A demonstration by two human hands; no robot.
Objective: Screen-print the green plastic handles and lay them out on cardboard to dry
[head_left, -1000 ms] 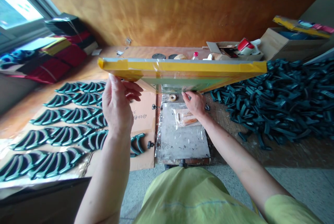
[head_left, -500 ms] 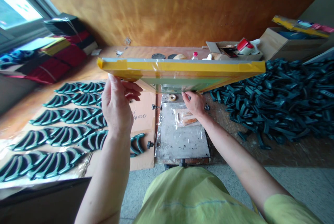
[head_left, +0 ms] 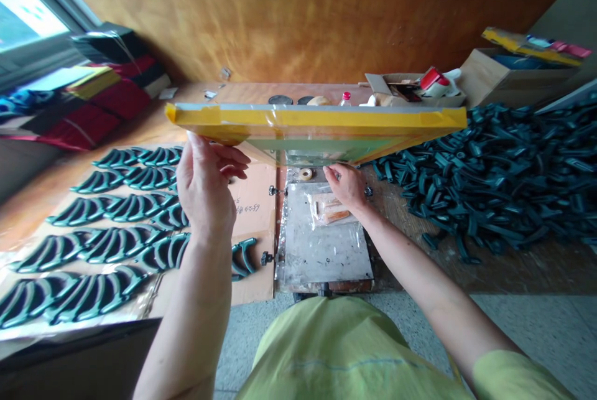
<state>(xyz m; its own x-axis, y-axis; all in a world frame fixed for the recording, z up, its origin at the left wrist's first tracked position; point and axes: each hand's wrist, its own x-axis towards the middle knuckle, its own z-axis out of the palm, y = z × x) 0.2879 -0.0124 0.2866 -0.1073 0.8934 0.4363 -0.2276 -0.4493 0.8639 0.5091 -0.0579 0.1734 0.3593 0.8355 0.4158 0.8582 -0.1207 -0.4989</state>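
A screen printing frame [head_left: 317, 116] edged with yellow tape is tilted up, its near side raised toward me and its green mesh [head_left: 317, 150] showing from below. My left hand [head_left: 208, 185] grips the frame near its left corner, thumb against the taped edge and fingers curled beneath. Under the mesh, my right hand [head_left: 346, 185] has thumb and forefinger drawn together at the mesh's lower part; whatever they pinch is too small to make out. Below lies a grey metal plate [head_left: 321, 257] with a clear plastic packet [head_left: 331, 210] taped on it. A tape roll [head_left: 305, 174] sits behind the plate.
Dark green curved handles [head_left: 112, 244] lie in rows on cardboard at left. A large heap of similar handles [head_left: 489, 182] fills the right. Cardboard boxes [head_left: 517, 79] and a red-capped bottle [head_left: 346, 99] stand behind. Black knobs [head_left: 267, 257] flank the plate.
The whole view has shifted slightly, so things sit a little further left. Both hands and the raised frame keep nearly the same positions relative to each other.
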